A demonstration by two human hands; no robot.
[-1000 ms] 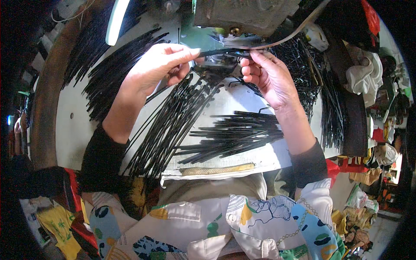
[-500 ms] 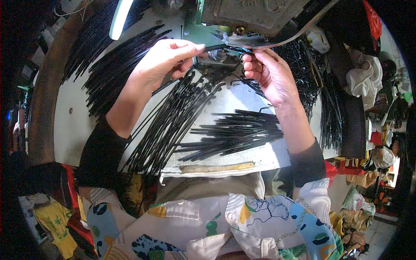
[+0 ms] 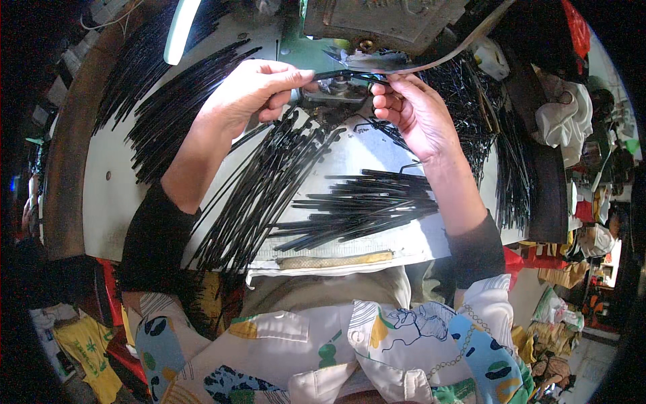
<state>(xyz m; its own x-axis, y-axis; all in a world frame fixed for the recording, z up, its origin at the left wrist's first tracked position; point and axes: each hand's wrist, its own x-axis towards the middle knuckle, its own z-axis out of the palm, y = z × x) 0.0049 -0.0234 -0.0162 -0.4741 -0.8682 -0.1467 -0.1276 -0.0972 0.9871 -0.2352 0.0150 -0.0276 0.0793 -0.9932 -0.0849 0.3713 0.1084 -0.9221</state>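
A thin black strip (image 3: 344,72) stretches between my two hands, just below the dark metal machine head (image 3: 400,25). My left hand (image 3: 250,93) pinches its left end between thumb and fingers. At the other end, my right hand (image 3: 418,114) grips it with the thumb and forefinger, the remaining fingers curled. Beneath the strip sits a small metal machine part (image 3: 336,91), partly hidden. Nearest my wrists lie a slanting bundle of black strips (image 3: 259,195) and, to its right, a flatter pile of strips (image 3: 363,210), both on the white table (image 3: 108,209).
More long black strips (image 3: 188,101) fan out at the far left, and a tangled heap (image 3: 471,108) lies at the right. A lit tube lamp (image 3: 180,34) hangs above. White cloth (image 3: 565,114) sits past the right edge. A yellowish strip (image 3: 336,260) runs along the table's front.
My view has shifted slightly, so the machine and lamp sit a little further left. Both hands keep the same hold on the black strip, with only slight movement.
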